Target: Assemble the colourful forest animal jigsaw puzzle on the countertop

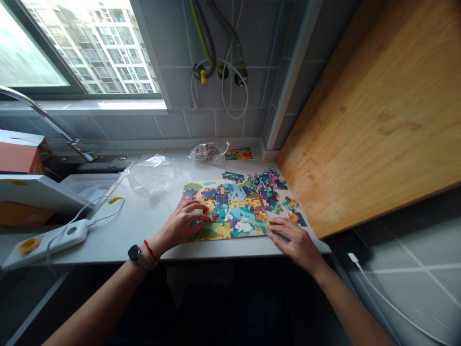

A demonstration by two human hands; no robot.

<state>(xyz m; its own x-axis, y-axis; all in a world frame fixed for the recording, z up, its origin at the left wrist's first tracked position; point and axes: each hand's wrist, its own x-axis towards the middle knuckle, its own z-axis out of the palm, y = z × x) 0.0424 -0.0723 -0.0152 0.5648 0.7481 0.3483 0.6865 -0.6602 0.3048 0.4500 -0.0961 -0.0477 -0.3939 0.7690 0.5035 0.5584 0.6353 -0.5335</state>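
Lying under left hand (181, 223): puzzle (236, 206)

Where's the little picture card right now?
In the head view, the picture card lies at the back of the counter, slightly right of centre, immediately right of the small clear bag and beyond the puzzle.

We record what appears to be a home kitchen: a sink (97, 166) with arched tap (57, 127), pale counter (144, 230), tiled wall (176, 43), hoses (199, 29), and window (29, 57) facing a multi-storey building (118, 48).

1 power strip (74, 231) on counter (144, 226), faucet (54, 123) before window (115, 57).
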